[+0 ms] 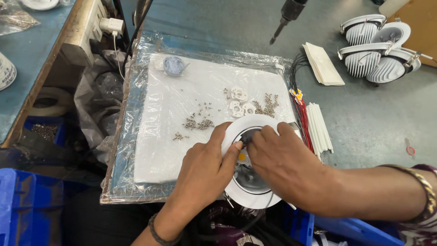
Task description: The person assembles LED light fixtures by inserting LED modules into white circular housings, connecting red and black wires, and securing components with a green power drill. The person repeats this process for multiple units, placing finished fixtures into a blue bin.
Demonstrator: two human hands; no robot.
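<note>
Gripping one white round lamp housing [255, 132] with both hands [205, 171] [284, 161] | four finned lamps [375, 45] stacked apart

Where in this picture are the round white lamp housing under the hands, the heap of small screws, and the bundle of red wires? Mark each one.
round white lamp housing [255, 124], head view, on its bare upper rim.
heap of small screws [199, 123], head view, middle of the pile.
bundle of red wires [304, 119], head view, midway along the strands.
</note>
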